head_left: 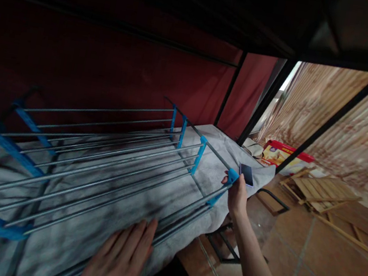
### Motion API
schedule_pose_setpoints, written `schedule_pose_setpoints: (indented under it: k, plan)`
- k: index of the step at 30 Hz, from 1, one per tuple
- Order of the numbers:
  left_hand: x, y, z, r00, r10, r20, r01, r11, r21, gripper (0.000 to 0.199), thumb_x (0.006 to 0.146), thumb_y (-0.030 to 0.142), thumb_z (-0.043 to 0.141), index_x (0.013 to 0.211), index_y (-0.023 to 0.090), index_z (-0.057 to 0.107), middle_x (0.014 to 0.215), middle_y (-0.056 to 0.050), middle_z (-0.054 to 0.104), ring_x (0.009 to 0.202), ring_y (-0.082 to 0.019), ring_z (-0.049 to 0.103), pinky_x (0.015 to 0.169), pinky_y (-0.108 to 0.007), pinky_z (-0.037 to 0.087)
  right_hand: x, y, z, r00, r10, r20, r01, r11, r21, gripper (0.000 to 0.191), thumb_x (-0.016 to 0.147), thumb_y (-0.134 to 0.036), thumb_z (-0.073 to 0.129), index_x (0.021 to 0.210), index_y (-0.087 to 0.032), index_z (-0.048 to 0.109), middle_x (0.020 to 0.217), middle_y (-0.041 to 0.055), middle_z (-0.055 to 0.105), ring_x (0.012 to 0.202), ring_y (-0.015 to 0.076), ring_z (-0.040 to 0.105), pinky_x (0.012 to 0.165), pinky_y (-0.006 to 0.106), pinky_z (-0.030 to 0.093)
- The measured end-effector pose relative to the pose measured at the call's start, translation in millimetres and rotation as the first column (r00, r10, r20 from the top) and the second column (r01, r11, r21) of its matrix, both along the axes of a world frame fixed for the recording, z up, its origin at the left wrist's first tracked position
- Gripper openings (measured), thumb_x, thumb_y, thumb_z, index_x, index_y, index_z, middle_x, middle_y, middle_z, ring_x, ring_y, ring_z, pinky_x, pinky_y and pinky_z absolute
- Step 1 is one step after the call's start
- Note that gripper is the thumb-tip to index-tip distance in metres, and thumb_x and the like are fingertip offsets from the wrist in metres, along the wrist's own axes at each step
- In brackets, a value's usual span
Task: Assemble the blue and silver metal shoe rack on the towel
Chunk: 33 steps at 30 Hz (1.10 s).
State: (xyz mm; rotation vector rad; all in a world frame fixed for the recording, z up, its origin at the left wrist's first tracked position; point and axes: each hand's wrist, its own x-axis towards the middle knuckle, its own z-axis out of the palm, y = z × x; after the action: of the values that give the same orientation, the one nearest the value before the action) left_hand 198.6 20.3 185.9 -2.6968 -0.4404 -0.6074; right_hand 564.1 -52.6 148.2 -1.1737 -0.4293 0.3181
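A shoe rack (pixel 107 151) of thin grey metal tubes and blue plastic brackets stretches across a grey sheet (pixel 146 193). My right hand (pixel 238 195) is closed around the blue bracket (pixel 233 176) at the rack's near right corner. Lower in view, my left hand (pixel 121 257) lies with fingers straight and flat over the nearest tubes, gripping nothing. Its thumb is hidden. At the rack's left end, more blue brackets (pixel 14 152) hold the tube ends. A dark phone (pixel 246 174) lies on the sheet just beyond my right hand.
Black bed-frame posts (pixel 268 102) and a dark overhead bunk surround the sheet. Behind is a dark red wall panel (pixel 127 72). To the right, a red and yellow box (pixel 285 156) and a folded wooden piece (pixel 325 190) rest near a striped curtain (pixel 357 134); a black metal frame (pixel 227 246) stands beside the bed.
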Motion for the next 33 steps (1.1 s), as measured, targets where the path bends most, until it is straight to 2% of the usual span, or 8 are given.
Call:
schedule_pose_setpoints:
  k: [4, 8, 11, 16, 22, 27, 33]
  plan:
    - [26.6, 0.6, 14.5, 0.986, 0.117, -0.117, -0.127, 0.989, -0.078, 0.063, 0.084, -0.006, 0.047, 0.141, 0.019, 0.052, 0.104, -0.005, 0.07, 0.087, -0.016, 0.067, 0.078, -0.029, 0.055, 1.2, 9.4, 1.2, 0.996, -0.055, -0.068, 0.06, 0.995, 0.074, 0.049, 0.079, -0.069, 0.058, 0.087, -0.021, 0.065, 0.073, 0.0009, 0.068, 0.075, 0.019, 0.067, 0.067, 0.031, 0.053]
    - [27.9, 3.7, 24.8, 0.979, 0.147, -0.144, -0.161, 0.983, -0.09, 0.064, 0.083, -0.008, 0.045, 0.14, 0.02, 0.054, 0.102, -0.005, 0.068, 0.085, -0.015, 0.067, 0.073, -0.028, 0.055, 1.8, 14.3, 0.4, 0.99, -0.117, -0.083, 0.123, 0.99, 0.072, 0.047, 0.079, -0.069, 0.057, 0.082, -0.022, 0.063, 0.071, -0.0008, 0.067, 0.07, 0.0167, 0.065, 0.061, 0.028, 0.051]
    - [27.7, 4.8, 24.8, 0.981, 0.139, -0.138, -0.15, 0.986, -0.077, 0.066, 0.081, -0.01, 0.044, 0.139, 0.019, 0.055, 0.102, -0.004, 0.068, 0.081, -0.015, 0.066, 0.072, -0.029, 0.055, 0.4, 17.6, 0.4, 0.983, -0.176, -0.06, 0.178, 0.984, 0.023, 0.047, 0.082, -0.07, 0.051, 0.076, -0.024, 0.061, 0.065, -0.001, 0.064, 0.066, 0.0176, 0.066, 0.059, 0.03, 0.051]
    - [27.9, 2.3, 21.3, 0.987, 0.12, -0.112, -0.128, 0.989, -0.071, 0.068, 0.077, -0.011, 0.046, 0.138, 0.019, 0.056, 0.098, -0.004, 0.067, 0.077, -0.015, 0.066, 0.069, -0.029, 0.055, -4.9, 22.6, 2.3, 0.969, -0.24, -0.056, 0.24, 0.971, -0.007, 0.047, 0.088, -0.067, 0.043, 0.073, -0.026, 0.059, 0.06, 0.0003, 0.062, 0.067, 0.0204, 0.066, 0.066, 0.035, 0.055]
    - [27.5, 2.4, 19.5, 0.984, 0.131, -0.116, -0.141, 0.987, -0.08, 0.069, 0.078, -0.01, 0.047, 0.14, 0.02, 0.055, 0.1, -0.005, 0.068, 0.078, -0.016, 0.065, 0.07, -0.029, 0.055, -6.8, 22.8, 0.5, 0.968, -0.248, -0.042, 0.246, 0.968, -0.05, 0.051, 0.085, -0.074, 0.041, 0.075, -0.027, 0.059, 0.06, 0.0012, 0.061, 0.067, 0.0225, 0.066, 0.064, 0.037, 0.056]
    - [26.8, 3.2, 19.4, 0.986, 0.122, -0.11, -0.132, 0.987, -0.086, 0.069, 0.077, -0.01, 0.047, 0.139, 0.02, 0.056, 0.102, -0.005, 0.068, 0.078, -0.016, 0.066, 0.071, -0.029, 0.055, -4.8, 23.7, -4.6, 0.95, -0.305, -0.057, 0.301, 0.951, -0.073, 0.051, 0.085, -0.074, 0.042, 0.074, -0.027, 0.059, 0.061, 0.0013, 0.062, 0.066, 0.0215, 0.065, 0.065, 0.036, 0.055]
    - [24.4, 2.2, 20.3, 0.987, 0.125, -0.098, -0.134, 0.987, -0.093, 0.065, 0.08, -0.006, 0.047, 0.138, 0.021, 0.057, 0.103, -0.005, 0.069, 0.078, -0.015, 0.066, 0.072, -0.027, 0.055, -2.3, 25.0, -7.3, 0.96, -0.28, -0.024, 0.279, 0.96, -0.031, 0.05, 0.084, -0.074, 0.043, 0.075, -0.027, 0.057, 0.059, -0.0006, 0.06, 0.062, 0.0203, 0.064, 0.06, 0.034, 0.054]
